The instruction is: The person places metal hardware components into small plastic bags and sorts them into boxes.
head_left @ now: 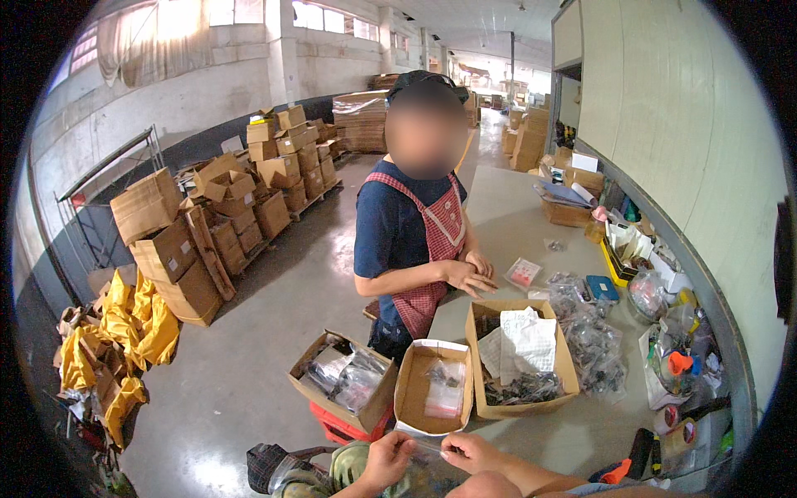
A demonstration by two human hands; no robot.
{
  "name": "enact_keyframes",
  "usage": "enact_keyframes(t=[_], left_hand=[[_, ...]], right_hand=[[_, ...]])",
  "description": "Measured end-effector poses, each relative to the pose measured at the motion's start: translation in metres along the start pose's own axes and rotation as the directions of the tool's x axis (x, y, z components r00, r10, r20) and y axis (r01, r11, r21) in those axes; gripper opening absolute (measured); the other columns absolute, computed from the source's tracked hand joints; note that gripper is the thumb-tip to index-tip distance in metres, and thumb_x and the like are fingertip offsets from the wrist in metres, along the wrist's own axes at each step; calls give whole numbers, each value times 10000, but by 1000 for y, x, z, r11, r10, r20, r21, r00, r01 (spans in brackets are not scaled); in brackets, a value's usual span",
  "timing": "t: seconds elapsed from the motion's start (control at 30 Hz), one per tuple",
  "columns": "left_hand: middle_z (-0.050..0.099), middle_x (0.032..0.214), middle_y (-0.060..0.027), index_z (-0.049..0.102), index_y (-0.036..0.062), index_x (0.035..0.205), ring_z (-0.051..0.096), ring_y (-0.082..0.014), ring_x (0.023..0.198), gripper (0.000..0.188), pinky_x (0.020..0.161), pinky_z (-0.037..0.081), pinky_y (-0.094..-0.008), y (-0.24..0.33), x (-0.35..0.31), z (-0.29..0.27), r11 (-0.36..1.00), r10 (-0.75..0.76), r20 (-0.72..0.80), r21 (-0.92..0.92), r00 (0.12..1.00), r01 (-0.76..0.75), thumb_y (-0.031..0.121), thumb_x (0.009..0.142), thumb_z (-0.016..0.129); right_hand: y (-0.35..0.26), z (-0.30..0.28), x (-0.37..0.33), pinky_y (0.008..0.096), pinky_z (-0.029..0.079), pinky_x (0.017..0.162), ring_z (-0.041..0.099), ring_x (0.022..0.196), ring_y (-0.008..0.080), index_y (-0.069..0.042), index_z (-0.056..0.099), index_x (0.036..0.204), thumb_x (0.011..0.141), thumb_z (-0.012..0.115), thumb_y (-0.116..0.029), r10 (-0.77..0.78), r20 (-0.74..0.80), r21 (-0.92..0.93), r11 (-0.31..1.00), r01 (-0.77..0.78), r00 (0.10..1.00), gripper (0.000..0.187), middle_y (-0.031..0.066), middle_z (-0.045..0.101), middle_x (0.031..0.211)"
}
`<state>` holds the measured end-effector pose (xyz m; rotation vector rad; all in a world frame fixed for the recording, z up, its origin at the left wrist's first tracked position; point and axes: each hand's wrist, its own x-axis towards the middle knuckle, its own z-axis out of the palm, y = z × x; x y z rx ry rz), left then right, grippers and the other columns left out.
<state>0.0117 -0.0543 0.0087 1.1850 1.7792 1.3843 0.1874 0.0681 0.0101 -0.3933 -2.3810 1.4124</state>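
My left hand (388, 459) and my right hand (475, 453) are close together at the lower edge, both with fingers pinched. Between them stretches what looks like a clear plastic bag (428, 455), faint and partly hidden by the fingers. Just beyond the hands stands a shallow open carton (433, 425) with small clear bags (445, 390) in it. To its left, a carton (379, 398) full of bagged parts rests over a red stool (332, 422). On the right, a larger carton (535, 408) holds dark small parts under white paper sheets (528, 340).
Across the cartons a person in a red checked apron (419, 303) stands with hands over the table (506, 207). Bags of dark parts (591, 349), a blue box (602, 288) and tape rolls (684, 433) lie to the right. Stacked cartons (170, 257) and yellow sacks (137, 319) are at left.
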Motion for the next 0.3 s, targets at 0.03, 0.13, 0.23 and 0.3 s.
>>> enact_keyframes(t=[0.03, 0.13, 0.23, 0.3], left_hand=[[587, 680, -38, 584, -17, 881, 498, -81, 620, 132, 568, 440, -250, -1, 1, 0, 1000, 6, 6, -11, 1000, -6, 115, 885, 576], [600, 715, -17, 578, -2, 905, 494, -71, 652, 130, 594, 438, -238, -12, -1, 0, 998, 23, 6, -58, 1000, -23, 128, 895, 568], [626, 739, -45, 581, -7, 896, 545, -96, 676, 144, 623, 459, -251, -24, 1, 3, 996, 25, -5, -86, 1000, -26, 136, 893, 570], [660, 761, -93, 588, -24, 860, 615, -145, 693, 175, 645, 484, -279, -3, 0, -2, 1000, -19, -2, -22, 1000, 19, 149, 884, 581]], right_hand=[[1, 0, -1, 334, 431, 586, 525, 638, 211, -26, 524, 863, 865, 569, -157, 8, 3, 0, 1000, -8, 1000, 138, 87, 525, 721], [-2, -1, -1, 333, 432, 585, 526, 640, 204, -29, 526, 859, 865, 574, -161, 19, 9, 16, 1000, -19, 1000, 141, 83, 527, 721], [0, -2, 0, 330, 431, 586, 524, 641, 195, -30, 527, 856, 865, 578, -165, 11, 13, 17, 1000, -11, 1000, 145, 78, 528, 721], [2, -3, -1, 323, 430, 592, 518, 645, 193, -33, 527, 862, 871, 576, -173, 40, 26, 8, 999, -41, 999, 149, 79, 528, 729]])
